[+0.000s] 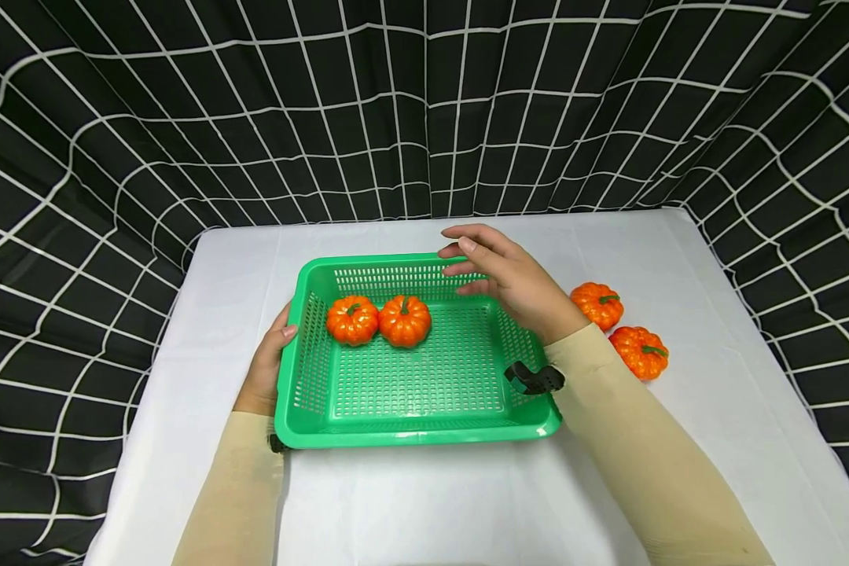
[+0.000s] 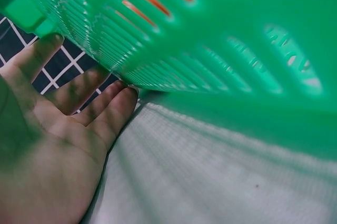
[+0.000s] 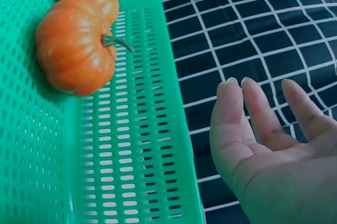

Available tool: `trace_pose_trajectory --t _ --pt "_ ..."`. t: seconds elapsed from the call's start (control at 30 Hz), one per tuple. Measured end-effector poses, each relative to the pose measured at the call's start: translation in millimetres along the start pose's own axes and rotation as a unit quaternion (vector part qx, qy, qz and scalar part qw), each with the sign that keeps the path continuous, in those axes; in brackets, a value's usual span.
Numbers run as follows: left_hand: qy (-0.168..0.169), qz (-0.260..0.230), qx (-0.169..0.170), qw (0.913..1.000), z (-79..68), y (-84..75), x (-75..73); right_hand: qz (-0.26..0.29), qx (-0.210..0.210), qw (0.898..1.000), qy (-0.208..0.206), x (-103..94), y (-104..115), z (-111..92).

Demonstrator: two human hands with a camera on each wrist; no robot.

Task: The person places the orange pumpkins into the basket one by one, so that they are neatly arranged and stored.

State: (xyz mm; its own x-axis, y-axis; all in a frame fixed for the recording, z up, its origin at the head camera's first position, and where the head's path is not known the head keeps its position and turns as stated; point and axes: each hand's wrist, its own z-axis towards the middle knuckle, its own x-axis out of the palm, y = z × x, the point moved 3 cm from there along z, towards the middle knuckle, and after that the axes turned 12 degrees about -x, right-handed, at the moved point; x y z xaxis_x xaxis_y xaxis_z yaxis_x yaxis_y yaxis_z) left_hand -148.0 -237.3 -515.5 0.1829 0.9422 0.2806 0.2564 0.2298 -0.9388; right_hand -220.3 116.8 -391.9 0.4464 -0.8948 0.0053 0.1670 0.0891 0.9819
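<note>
A green plastic basket [image 1: 417, 437] with slotted walls sits on the table. Two small orange pumpkins, a left one [image 1: 352, 324] and a right one [image 1: 406, 324], lie side by side inside it, towards the back left. My left hand [image 1: 264, 365] is at the basket's left side, thumb by the rim; in the left wrist view its extended fingers [image 2: 113, 113] rest along the outer wall. Over the back right part of the basket hovers my right hand [image 1: 512, 283], fingers spread and loosely bent, holding nothing.
Two more orange pumpkins, one further back [image 1: 594, 305] and one nearer [image 1: 640, 351], lie right of the basket, partly behind my right forearm. A white cloth [image 1: 424, 503] covers the table. Black curtains with a white grid [image 1: 424, 102] hang behind and at both sides.
</note>
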Motion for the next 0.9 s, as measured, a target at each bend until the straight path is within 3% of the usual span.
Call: trace_pose_trajectory --t 0.33,0.9 --pt "-0.004 0.002 -0.003 1.0 -2.4 -0.1 0.5 0.0 -0.017 1.0 0.003 -10.2 13.5 -9.0" --pt "-0.003 -0.004 -0.008 1.0 -1.2 1.9 1.8 -0.028 -0.026 0.999 -0.029 -49.1 23.2 -30.6"
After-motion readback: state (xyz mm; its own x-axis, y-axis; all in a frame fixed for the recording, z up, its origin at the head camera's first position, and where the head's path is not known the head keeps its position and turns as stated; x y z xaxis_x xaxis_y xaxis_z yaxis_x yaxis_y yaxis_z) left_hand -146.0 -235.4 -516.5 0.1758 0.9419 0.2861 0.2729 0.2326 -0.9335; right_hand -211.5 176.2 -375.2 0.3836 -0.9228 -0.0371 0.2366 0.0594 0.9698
